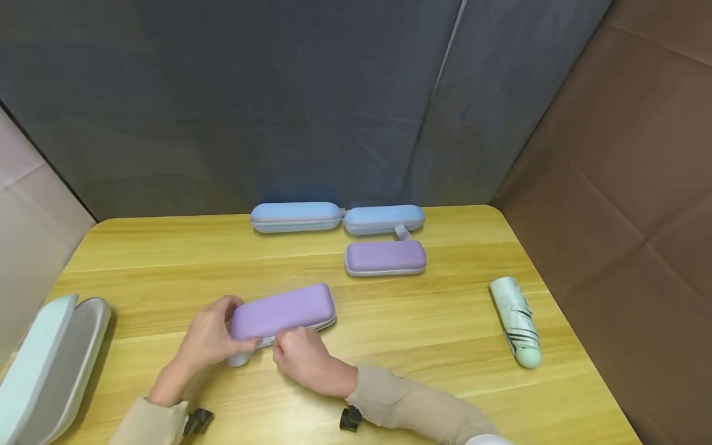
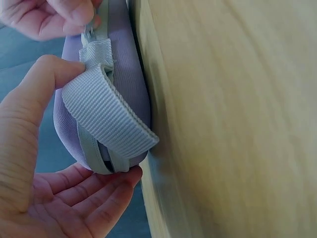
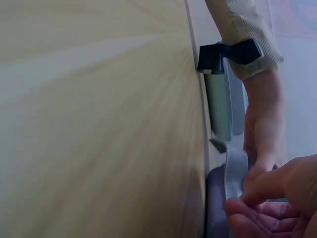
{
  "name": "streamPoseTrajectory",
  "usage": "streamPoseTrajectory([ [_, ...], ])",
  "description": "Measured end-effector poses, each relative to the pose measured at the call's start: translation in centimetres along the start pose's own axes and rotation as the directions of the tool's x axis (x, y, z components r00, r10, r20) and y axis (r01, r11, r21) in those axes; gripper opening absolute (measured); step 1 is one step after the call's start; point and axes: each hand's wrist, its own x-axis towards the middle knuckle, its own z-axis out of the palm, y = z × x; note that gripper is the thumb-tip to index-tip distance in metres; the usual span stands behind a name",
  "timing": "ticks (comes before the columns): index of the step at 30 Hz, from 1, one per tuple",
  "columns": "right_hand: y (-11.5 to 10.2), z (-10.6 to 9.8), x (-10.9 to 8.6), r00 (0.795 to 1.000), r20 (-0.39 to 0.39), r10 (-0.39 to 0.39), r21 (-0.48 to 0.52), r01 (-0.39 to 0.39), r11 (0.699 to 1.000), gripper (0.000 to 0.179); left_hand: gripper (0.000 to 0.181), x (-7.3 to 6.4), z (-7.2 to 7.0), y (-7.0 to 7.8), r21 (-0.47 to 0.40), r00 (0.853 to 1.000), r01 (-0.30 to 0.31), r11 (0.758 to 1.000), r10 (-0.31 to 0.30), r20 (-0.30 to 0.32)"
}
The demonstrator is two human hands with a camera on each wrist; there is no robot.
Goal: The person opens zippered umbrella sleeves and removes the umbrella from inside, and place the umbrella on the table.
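Note:
A long purple zip case point(image 1: 283, 309) lies on the table at the left of centre, its grey zipper side facing the person. The left hand point(image 1: 206, 337) grips its left end, with the thumb on the near side and the fingers spread around the end. In the left wrist view, a grey ribbed strap loop point(image 2: 106, 111) hangs over that end, the thumb tip touching it near its base. The right hand point(image 1: 308, 361) pinches the metal zipper pull point(image 2: 89, 29) just past the strap, its other fingers curled. A short stretch of zipper at the case's left end is parted.
Two blue cases point(image 1: 296, 217) line the table's far edge, with a smaller purple case point(image 1: 385, 257) in front of the right one. A mint folded umbrella point(image 1: 514, 315) lies at the right. A large mint case point(image 1: 91, 346) with grey interior stands partly open at the left edge.

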Motion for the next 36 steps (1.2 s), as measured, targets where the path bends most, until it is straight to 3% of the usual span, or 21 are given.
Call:
streamPoseTrajectory([
  [4, -0.2, -0.2, 0.3, 1.000, 0.024, -0.019, -0.020, 0.020, 1.000, 0.019, 0.066, 0.0, -0.1, 0.1, -0.017, 1.000, 0.016, 1.000, -0.016, 0.019],
  [8, 1.3, -1.5, 0.7, 0.992, 0.097, -0.077, 0.166, 0.060, 0.984, 0.003, 0.069, -0.2, -0.5, 0.2, -0.044, 0.999, 0.023, 0.999, -0.021, 0.037],
  [11, 3.9, -3.2, 1.4, 0.989, 0.106, -0.102, 0.256, 0.072, 0.964, 0.012, 0.070, -0.4, -0.7, 0.2, -0.069, 0.999, 0.001, 0.998, 0.002, 0.048],
  [14, 7.2, -4.9, 2.1, 0.982, 0.157, -0.104, 0.263, 0.060, 0.963, 0.030, 0.068, -0.4, -0.9, 0.1, -0.106, 0.997, -0.030, 0.994, 0.038, 0.068],
  [17, 10.2, -5.7, 2.6, 0.941, 0.305, -0.144, 0.336, 0.036, 0.941, 0.052, 0.063, -0.3, -1.3, -0.2, -0.158, 0.994, -0.058, 0.986, 0.072, 0.087],
  [20, 12.2, -5.6, 2.6, 0.886, 0.418, -0.200, 0.454, -0.013, 0.891, 0.063, 0.063, -0.2, -1.7, -0.6, -0.186, 0.990, -0.099, 0.977, 0.116, 0.082],
  [22, 12.8, -5.5, 2.4, 0.874, 0.440, -0.205, 0.509, -0.055, 0.859, 0.067, 0.063, 0.2, -1.9, -0.7, -0.186, 0.986, -0.132, 0.974, 0.148, 0.073],
  [25, 12.9, -5.5, 1.9, 0.880, 0.436, -0.186, 0.504, -0.068, 0.861, 0.068, 0.064, 0.9, -2.2, -0.7, -0.183, 0.983, -0.144, 0.973, 0.162, 0.086],
  [31, 11.4, -5.6, 0.4, 0.912, 0.399, -0.100, 0.391, -0.070, 0.918, 0.064, 0.059, 2.5, -2.5, -0.8, -0.207, 0.980, -0.066, 0.976, 0.102, 0.169],
  [36, 9.3, -5.0, -1.3, 0.948, 0.317, -0.032, 0.347, -0.085, 0.934, 0.062, 0.052, 4.4, -2.2, -0.8, -0.234, 0.974, -0.040, 0.971, 0.090, 0.207],
])
